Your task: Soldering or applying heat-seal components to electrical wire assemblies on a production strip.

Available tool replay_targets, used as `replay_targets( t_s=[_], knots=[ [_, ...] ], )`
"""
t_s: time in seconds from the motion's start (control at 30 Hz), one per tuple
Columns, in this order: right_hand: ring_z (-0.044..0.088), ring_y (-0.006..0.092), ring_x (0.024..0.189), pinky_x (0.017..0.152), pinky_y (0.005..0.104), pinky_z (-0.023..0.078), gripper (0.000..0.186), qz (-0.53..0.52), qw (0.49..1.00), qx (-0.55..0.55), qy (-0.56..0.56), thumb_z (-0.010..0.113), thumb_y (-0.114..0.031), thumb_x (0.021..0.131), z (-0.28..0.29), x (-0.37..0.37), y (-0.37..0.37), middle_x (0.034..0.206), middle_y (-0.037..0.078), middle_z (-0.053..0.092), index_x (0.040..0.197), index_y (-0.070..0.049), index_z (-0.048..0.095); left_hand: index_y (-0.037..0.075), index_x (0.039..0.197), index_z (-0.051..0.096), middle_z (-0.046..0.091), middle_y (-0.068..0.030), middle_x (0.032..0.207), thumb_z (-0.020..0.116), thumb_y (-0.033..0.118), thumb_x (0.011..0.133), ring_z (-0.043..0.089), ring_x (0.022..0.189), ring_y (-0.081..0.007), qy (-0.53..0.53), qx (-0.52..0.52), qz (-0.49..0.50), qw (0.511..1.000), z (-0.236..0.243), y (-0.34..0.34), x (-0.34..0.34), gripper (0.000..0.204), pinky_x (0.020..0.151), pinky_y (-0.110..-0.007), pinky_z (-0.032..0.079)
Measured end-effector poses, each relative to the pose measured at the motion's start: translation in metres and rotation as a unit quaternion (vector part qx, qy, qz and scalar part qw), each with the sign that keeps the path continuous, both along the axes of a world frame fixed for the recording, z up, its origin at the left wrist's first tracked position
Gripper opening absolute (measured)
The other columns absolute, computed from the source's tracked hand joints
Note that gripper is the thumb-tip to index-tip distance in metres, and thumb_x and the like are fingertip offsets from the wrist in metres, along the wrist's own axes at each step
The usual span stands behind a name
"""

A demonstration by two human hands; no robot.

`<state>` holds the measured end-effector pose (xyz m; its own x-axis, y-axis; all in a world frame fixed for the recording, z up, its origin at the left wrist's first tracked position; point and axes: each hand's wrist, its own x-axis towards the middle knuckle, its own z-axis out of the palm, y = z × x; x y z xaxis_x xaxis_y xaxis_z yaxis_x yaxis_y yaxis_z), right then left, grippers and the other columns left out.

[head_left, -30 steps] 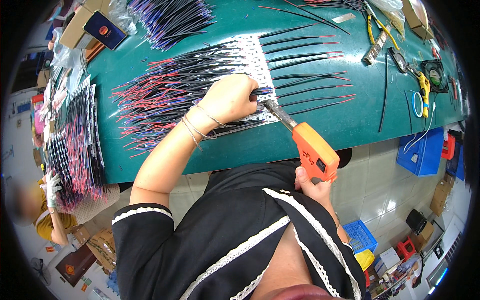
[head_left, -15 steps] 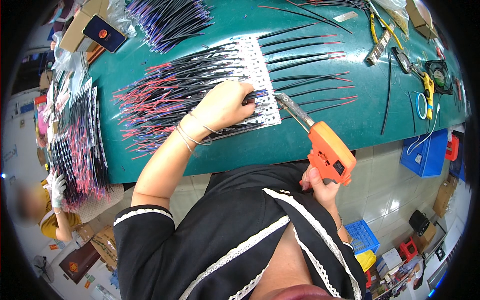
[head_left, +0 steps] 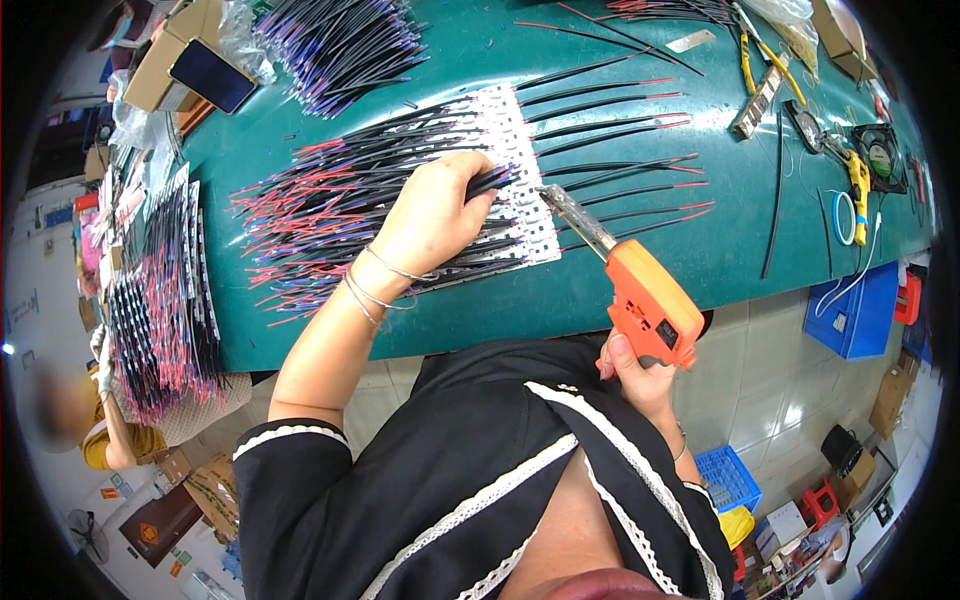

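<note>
My left hand (head_left: 440,210) is closed in a pinch on several black wires (head_left: 487,183), whose ends rest over a white circuit board panel (head_left: 540,240). In my right hand (head_left: 640,375) is an orange soldering gun (head_left: 650,300), gripped by its handle. Its metal tip (head_left: 552,197) points at the panel, just right of the pinched wires. Rows of black wires with red and blue ends (head_left: 320,215) fan out left of the panel. Other black wires (head_left: 620,125) stick out to its right.
Another wire bundle (head_left: 340,50) lies at the back of the green table (head_left: 480,325). A phone (head_left: 213,77) leans on a cardboard box at far left. Pliers (head_left: 748,65), a small fan (head_left: 880,158) and a yellow-handled tool (head_left: 857,185) sit right. A co-worker's arm (head_left: 118,430) shows left.
My left hand has shifted slightly up with the wires. The soldering gun has moved a little left, its tip nearer the panel's edge. The phone's screen has gone dark.
</note>
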<state>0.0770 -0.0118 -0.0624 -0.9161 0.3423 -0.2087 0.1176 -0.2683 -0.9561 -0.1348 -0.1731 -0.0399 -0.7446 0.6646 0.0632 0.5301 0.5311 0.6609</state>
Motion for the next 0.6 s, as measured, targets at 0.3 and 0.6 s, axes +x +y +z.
replay_targets(
  t_s=[0.3,0.6],
  knots=[
    [0.047,0.0099,0.045,0.042,0.0231,0.041,0.022,0.016,1.0,-0.012,-0.013,0.055,-0.009,0.08,-0.001,-0.002,0.001,0.062,0.005,0.048,0.096,0.003,0.046,-0.003,0.081,0.057,0.058,-0.0164,0.073,0.063,0.01,0.065,0.058,0.068,-0.0297,-0.047,-0.064,0.018,0.997,-0.012,-0.004,0.0,0.021,0.062,-0.031,0.044],
    [0.048,0.008,0.047,0.041,0.0215,0.041,0.029,0.026,0.999,-0.025,-0.033,0.059,-0.009,0.078,-0.003,-0.004,0.0,0.065,0.004,0.053,0.102,0.003,0.047,-0.001,0.08,0.06,0.06,-0.0162,0.078,0.063,0.014,0.065,0.058,0.072,-0.0305,-0.027,-0.076,0.015,0.997,-0.017,-0.001,0.003,0.021,0.066,-0.033,0.046]
  ],
)
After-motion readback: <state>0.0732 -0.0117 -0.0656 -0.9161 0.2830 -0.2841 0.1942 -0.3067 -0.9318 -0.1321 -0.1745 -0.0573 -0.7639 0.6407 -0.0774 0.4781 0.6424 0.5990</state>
